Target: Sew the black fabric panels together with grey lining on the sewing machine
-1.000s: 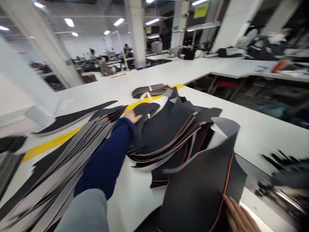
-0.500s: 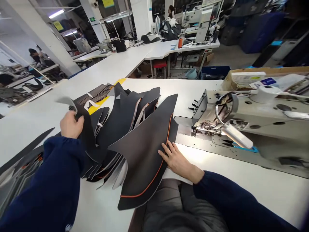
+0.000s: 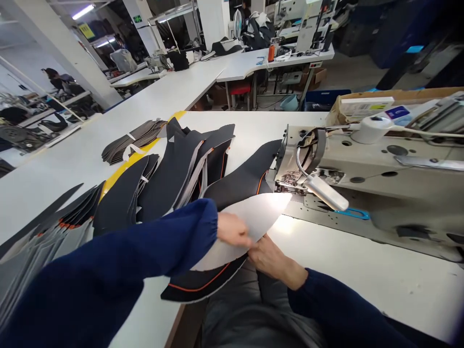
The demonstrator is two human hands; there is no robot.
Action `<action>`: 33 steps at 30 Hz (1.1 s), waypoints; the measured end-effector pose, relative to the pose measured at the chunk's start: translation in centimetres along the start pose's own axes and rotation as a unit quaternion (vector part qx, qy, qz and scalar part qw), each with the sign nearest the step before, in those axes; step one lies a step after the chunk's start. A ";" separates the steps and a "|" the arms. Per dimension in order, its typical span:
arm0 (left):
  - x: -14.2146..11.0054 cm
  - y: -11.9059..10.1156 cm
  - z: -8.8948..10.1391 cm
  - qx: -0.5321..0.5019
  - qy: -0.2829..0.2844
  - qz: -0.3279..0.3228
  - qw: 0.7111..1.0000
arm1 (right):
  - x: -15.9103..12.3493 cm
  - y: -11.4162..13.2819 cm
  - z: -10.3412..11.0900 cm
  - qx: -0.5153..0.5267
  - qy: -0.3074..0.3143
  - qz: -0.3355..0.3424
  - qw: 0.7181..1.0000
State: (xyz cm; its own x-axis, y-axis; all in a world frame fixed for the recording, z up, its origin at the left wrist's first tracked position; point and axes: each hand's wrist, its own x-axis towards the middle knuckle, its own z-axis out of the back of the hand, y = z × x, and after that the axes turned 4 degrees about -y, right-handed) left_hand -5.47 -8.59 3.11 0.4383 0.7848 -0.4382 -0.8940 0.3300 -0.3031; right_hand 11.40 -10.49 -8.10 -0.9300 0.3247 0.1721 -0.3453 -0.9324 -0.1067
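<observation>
A leaf-shaped panel [image 3: 263,210], pale grey side up, lies over a larger dark panel [image 3: 235,176] with orange piping along one edge. My left hand [image 3: 234,231] reaches across, its fingers closed on the pale panel's near edge, slightly blurred. Right beside it, my right hand [image 3: 270,258] pinches at the same edge, with its fingertips partly hidden. The tip of the pale panel points toward the needle area of a sewing machine [image 3: 380,169]. The dark panel's far end reaches the machine head. Its lower end hangs over the table edge.
Stacks of dark panels [image 3: 170,169] lie left of my hands, along with a grey bundle [image 3: 132,140] tied with white strips. More grey-backed pieces [image 3: 54,246] sit at far left. A lit lamp [image 3: 328,192] and a blue tool [image 3: 353,213] are at the machine; behind stands a cardboard box [image 3: 335,113].
My left hand has brought the panel from the left stack over the piped panel, pale side up. My right hand has gone from lying flat to pinching. The piped panel's far end now reaches the machine.
</observation>
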 end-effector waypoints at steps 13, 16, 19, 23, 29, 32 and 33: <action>4.4 1.3 -3.9 0.031 -0.128 0.131 0.983 | -1.4 0.4 0.1 0.020 -0.041 -0.005 0.999; 2.5 2.3 -3.8 0.063 -0.144 0.158 0.975 | -0.9 0.4 -0.4 0.045 -0.072 -0.035 0.996; 3.8 2.3 -4.0 0.094 -0.217 0.117 0.964 | -0.5 0.3 -0.6 0.057 -0.082 -0.044 0.994; 7.7 1.5 -4.2 0.076 -0.266 0.041 0.960 | -0.9 -0.2 -0.6 0.068 -0.066 -0.038 0.995; 9.5 0.1 -3.1 0.078 -0.250 0.047 0.964 | -1.6 -1.2 -0.3 0.076 -0.055 -0.038 0.995; 9.6 -0.3 -2.8 0.093 -0.234 0.082 0.964 | -1.7 -1.4 -0.2 0.073 -0.053 -0.042 0.995; 9.7 -0.3 -2.7 0.103 -0.235 0.079 0.963 | -1.7 -1.4 -0.2 0.071 -0.052 -0.042 0.995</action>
State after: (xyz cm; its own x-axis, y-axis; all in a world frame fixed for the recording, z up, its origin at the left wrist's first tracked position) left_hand -0.70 -2.46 -3.34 0.2474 0.9687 -0.0186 -0.9670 0.2456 -0.0679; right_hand 13.44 -9.69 -8.43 -0.8783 0.3905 0.2759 -0.3924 -0.9184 0.0509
